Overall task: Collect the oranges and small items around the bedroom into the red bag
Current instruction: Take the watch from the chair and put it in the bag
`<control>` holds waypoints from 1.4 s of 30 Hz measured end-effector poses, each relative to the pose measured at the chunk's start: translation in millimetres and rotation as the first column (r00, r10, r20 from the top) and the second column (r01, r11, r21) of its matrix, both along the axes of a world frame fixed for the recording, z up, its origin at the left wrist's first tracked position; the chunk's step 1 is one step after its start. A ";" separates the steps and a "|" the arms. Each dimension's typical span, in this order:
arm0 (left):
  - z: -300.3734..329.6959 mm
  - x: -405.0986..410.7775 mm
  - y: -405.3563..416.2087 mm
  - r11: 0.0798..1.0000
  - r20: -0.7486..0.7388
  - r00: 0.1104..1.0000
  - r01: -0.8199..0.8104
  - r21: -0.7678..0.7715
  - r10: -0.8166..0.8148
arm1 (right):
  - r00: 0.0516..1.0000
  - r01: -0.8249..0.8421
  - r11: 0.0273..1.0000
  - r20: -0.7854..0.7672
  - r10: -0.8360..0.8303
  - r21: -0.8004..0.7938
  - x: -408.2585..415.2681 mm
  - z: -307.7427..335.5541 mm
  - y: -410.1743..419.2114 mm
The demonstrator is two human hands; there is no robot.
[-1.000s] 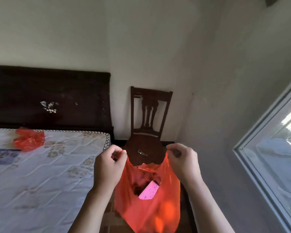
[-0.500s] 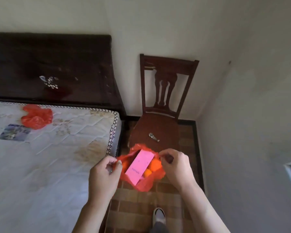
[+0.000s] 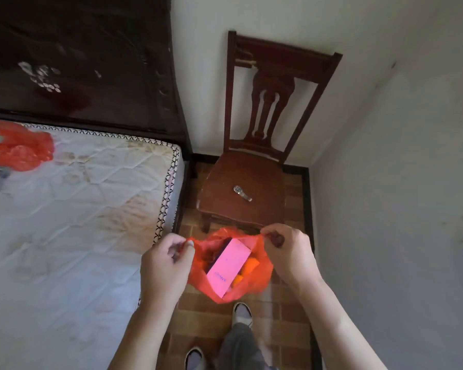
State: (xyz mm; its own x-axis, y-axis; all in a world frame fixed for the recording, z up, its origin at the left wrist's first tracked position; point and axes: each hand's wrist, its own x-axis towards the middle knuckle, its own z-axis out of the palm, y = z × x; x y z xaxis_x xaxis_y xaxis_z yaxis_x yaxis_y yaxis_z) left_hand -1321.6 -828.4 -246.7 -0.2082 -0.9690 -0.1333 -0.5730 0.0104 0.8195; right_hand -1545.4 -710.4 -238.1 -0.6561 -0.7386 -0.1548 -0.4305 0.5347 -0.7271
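We hold the red bag [image 3: 254, 285] open above the tiled floor [image 3: 284, 324], just in front of the wooden chair [image 3: 251, 182]. Left hand [image 3: 166, 265] pinches the bag's left rim, fingers curled; right hand [image 3: 289, 252] pinches the right rim the same way. Inside the bag: a pink box [image 3: 227, 265] lying slantwise, oranges [image 3: 249, 265] beside it. A small metal item [image 3: 242, 193] lies on the chair seat. On the mattress [image 3: 78, 222], far left, a second crumpled red bag [image 3: 19, 149].
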 end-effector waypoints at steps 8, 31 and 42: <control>-96.4 14.1 -3.6 1.000 0.046 0.999 0.020 0.008 -0.020 | 0.998 -0.021 0.991 0.058 0.013 0.136 31.9 -93.0 -4.5; -458.8 -22.0 -35.4 0.982 0.100 0.982 0.151 0.111 -0.162 | 0.982 -0.187 0.927 0.060 0.177 0.324 -6.2 -458.0 -57.0; -591.9 -60.6 -74.2 0.967 -0.012 0.968 0.249 -0.060 -0.250 | 0.920 -0.362 0.919 -0.100 0.379 0.160 -20.6 -607.7 -72.4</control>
